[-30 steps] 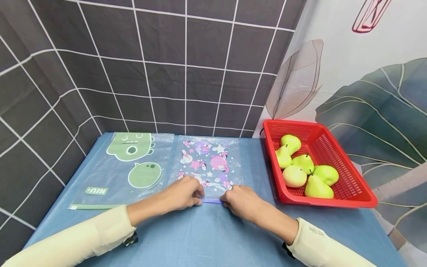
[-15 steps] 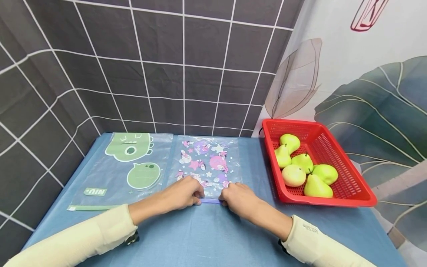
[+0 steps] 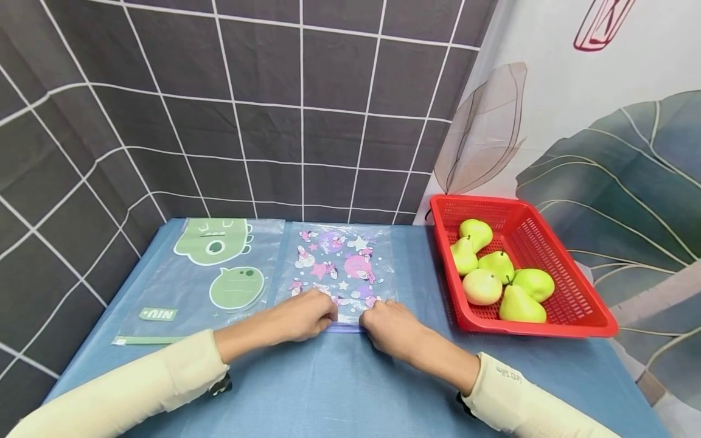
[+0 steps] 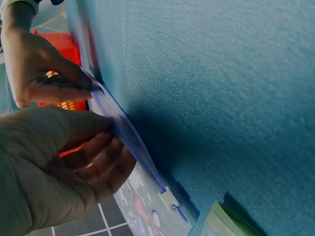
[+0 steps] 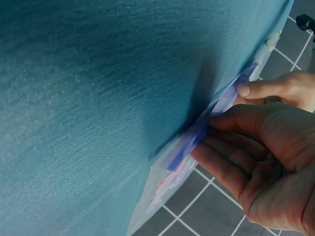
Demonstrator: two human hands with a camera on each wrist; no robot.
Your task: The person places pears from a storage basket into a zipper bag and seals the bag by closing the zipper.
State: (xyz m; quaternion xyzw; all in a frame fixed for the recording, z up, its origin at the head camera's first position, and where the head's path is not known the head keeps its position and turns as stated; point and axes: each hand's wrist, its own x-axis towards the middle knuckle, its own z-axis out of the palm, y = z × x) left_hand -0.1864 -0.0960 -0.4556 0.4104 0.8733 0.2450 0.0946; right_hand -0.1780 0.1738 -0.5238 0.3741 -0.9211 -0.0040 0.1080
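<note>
A clear bag with pink and purple prints (image 3: 358,267) lies flat on the blue cloth, its purple zip edge (image 3: 346,329) toward the person. The left hand (image 3: 304,314) pinches that edge between thumb and fingers; in the left wrist view a white slider (image 4: 169,197) sits on the purple strip (image 4: 129,135) beyond this hand (image 4: 64,162). Close beside it, the right hand (image 3: 395,331) pinches the same edge further right. The right wrist view shows the right thumb and fingers (image 5: 219,123) on the purple strip (image 5: 184,150), which stands a little off the cloth.
To the left lies a larger clear bag with green prints (image 3: 238,288) and a green zip edge. A red basket (image 3: 547,329) with several green pears (image 3: 523,305) stands at the right. A dark tiled-pattern curtain (image 3: 334,140) rises behind the table.
Both hands keep their grip on the purple edge. The left hand has shifted slightly, with its fingertips now a little higher in the head view.
</note>
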